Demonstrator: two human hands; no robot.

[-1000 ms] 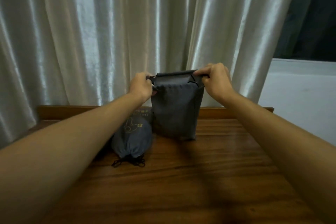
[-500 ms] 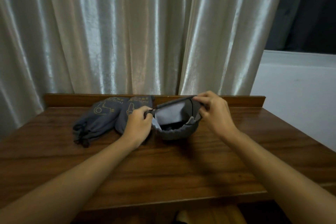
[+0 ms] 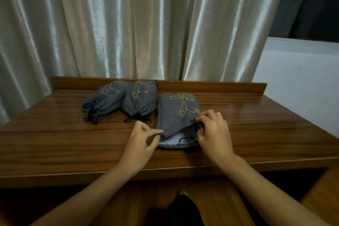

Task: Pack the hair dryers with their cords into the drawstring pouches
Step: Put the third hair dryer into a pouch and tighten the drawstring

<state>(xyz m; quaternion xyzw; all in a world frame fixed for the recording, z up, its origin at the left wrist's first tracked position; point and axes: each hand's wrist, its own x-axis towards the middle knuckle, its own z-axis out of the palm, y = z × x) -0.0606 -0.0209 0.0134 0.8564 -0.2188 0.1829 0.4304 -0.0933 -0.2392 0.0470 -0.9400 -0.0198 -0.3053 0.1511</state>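
A grey drawstring pouch (image 3: pixel 176 112) with a yellow hair-dryer print lies flat on the wooden table (image 3: pixel 256 124), its mouth toward me and partly open. My right hand (image 3: pixel 212 132) pinches the right side of the mouth, where a black cord end (image 3: pixel 199 125) shows. My left hand (image 3: pixel 143 139) touches the left edge of the mouth with its fingertips. A thin black string (image 3: pixel 185 139) lies inside the opening. Two more grey pouches (image 3: pixel 108 101) (image 3: pixel 140 102), drawn tight and bulging, lie to the left. No hair dryer is visible.
Pale curtains (image 3: pixel 128 24) hang right behind the table's raised back rail (image 3: pixel 211 87). A white ledge (image 3: pixel 302 64) and a dark window are at the right. Under the table's front edge I see my dark-clothed lap.
The pouch that both hands held upright by its top came down and now lies flat on the table. My view tilted downward, bringing the two tied pouches into sight.
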